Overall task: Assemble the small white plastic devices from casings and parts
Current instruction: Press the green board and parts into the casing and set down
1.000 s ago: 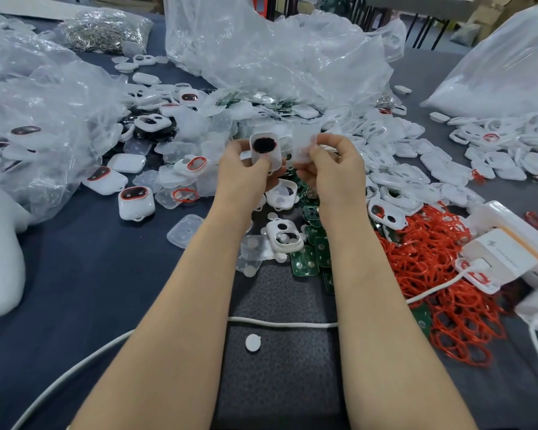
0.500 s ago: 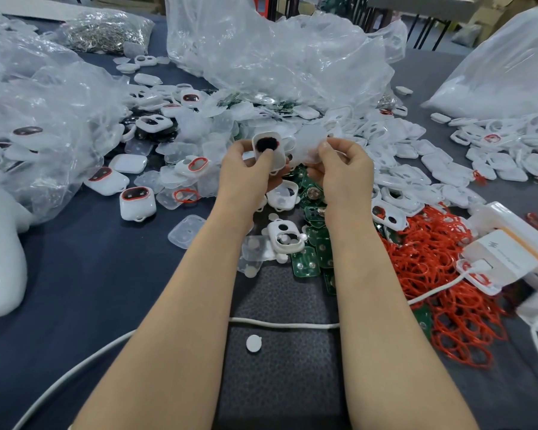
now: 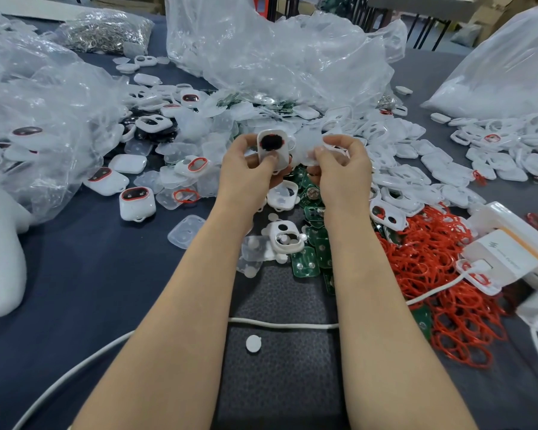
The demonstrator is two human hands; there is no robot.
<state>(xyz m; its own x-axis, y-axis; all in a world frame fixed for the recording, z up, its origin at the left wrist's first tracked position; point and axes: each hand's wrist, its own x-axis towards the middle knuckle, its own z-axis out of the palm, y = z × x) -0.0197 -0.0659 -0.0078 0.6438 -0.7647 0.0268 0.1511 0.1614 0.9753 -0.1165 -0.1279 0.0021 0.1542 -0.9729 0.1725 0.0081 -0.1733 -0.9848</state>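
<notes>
My left hand (image 3: 255, 169) grips a small white casing (image 3: 274, 148) with a dark oval opening ringed in red, thumb pressed on its front face. Beside it my right hand (image 3: 342, 172) pinches a translucent plastic piece (image 3: 308, 144), held just right of the casing. Below the hands lie green circuit boards (image 3: 308, 262) and another white casing (image 3: 284, 237) with loose round white buttons. A heap of red rubber rings (image 3: 432, 268) spreads at the right. Finished white devices (image 3: 137, 203) sit at the left.
Crumpled clear plastic bags (image 3: 277, 57) fill the back and left. Piles of white casing halves (image 3: 416, 169) cover the right. A white charger box (image 3: 503, 249) with a white cable (image 3: 280, 324) sits at the right edge. A bag of metal rings (image 3: 106, 32) lies far left.
The casing in my left hand has turned slightly, and the right hand has shifted the translucent piece a little lower beside it. Both hands stay close together.
</notes>
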